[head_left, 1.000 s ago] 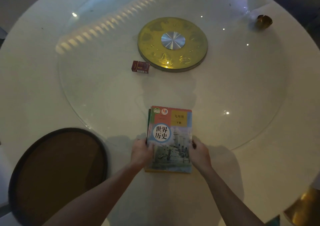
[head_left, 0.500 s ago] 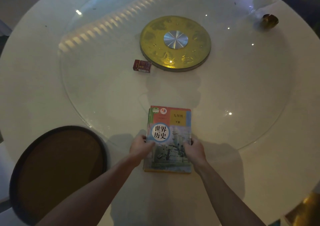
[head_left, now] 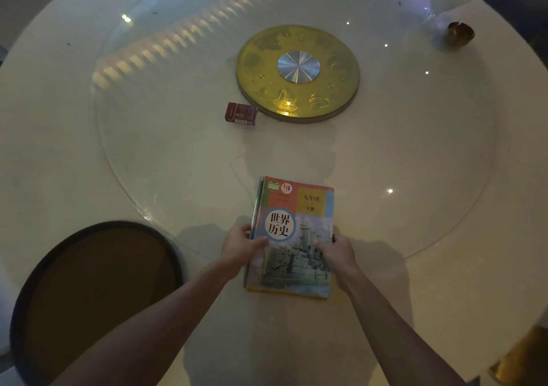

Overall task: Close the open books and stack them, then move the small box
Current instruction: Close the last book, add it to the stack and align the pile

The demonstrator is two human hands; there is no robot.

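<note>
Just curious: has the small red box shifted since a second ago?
No. The small red box sits in the same spot, just left of the gold turntable base.

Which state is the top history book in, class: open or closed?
Closed. The top book shows its full front cover, lying flat on the stack, with the left hand and right hand gripping its sides.

Two bare hands, the left hand and right hand, grip the sides of stacked closed books on a round white table; a small red box sits beside a gold turntable hub.
</note>
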